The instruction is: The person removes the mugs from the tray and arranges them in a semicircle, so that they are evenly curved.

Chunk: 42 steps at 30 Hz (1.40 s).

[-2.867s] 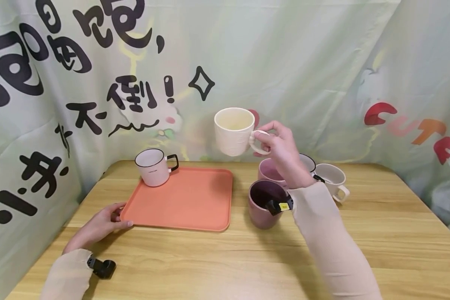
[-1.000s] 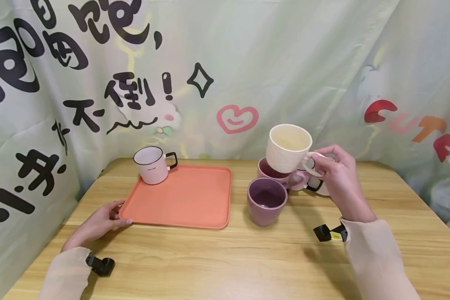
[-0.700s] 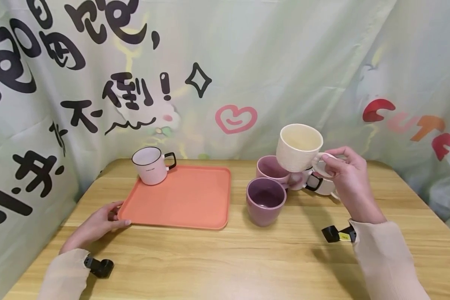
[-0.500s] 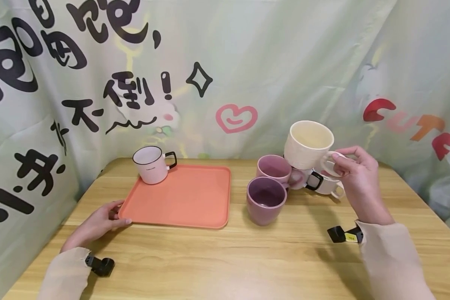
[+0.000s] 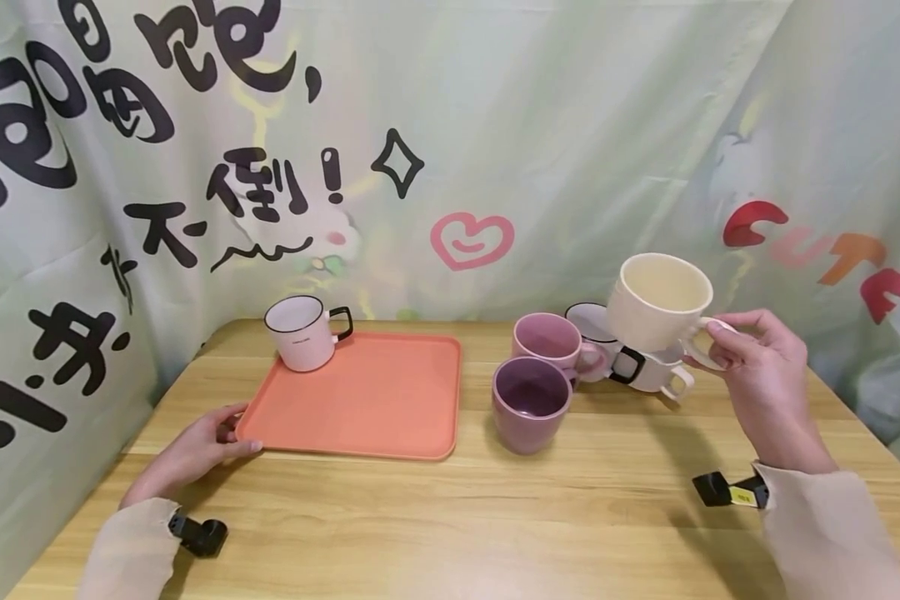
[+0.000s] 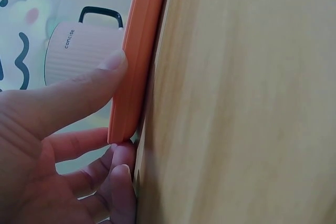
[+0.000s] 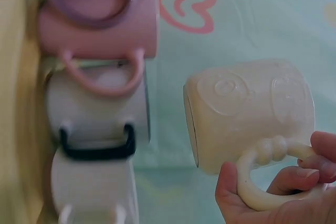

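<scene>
My right hand pinches the handle of a cream mug, which hangs upright in the air over the right end of the mug row. The right wrist view shows raised patterns on the cream mug and the fingers through its ring handle. At the left, my left hand grips the near left corner of an orange tray. Its thumb lies on the rim of the tray, the other fingers curl at the corner beneath. A white mug with a black rim stands on the tray's far left corner.
Right of the tray, a dark purple mug stands in front of a pink mug. Behind them are a white mug with a black handle and a plain white mug, partly hidden. A printed curtain hangs behind the wooden table.
My right hand has carried the cream mug rightward, from near the tray across the mug row to its right end, uncovering the mugs behind. My left hand stays at the tray corner.
</scene>
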Each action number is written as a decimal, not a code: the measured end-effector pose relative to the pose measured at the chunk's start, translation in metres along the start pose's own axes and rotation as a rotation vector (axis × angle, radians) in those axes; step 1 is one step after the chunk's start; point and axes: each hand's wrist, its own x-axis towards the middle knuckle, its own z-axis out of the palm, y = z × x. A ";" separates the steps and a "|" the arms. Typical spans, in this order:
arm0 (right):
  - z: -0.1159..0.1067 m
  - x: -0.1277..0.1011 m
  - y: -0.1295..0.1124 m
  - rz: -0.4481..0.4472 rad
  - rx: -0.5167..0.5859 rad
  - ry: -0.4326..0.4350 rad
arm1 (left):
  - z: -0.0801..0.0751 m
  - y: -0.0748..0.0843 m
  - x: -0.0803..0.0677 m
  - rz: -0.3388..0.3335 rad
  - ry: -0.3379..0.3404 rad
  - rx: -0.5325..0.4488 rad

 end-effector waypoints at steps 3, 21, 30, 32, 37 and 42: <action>-0.014 -0.005 -0.004 0.006 -0.002 0.007 | 0.000 0.000 0.000 0.001 0.003 0.004; -0.054 -0.011 -0.019 -0.035 -0.012 0.175 | 0.000 -0.001 -0.002 -0.002 -0.006 0.013; -0.063 -0.006 -0.020 -0.012 0.070 0.296 | -0.001 0.001 0.001 -0.020 -0.007 0.025; -0.066 -0.004 -0.021 -0.001 0.073 0.326 | -0.001 0.000 0.001 -0.026 -0.007 0.027; -0.076 -0.003 -0.020 0.051 0.055 0.344 | -0.001 -0.001 0.001 -0.024 -0.009 0.030; -0.088 -0.002 -0.019 0.092 0.024 0.339 | 0.000 -0.001 0.001 -0.014 -0.005 0.028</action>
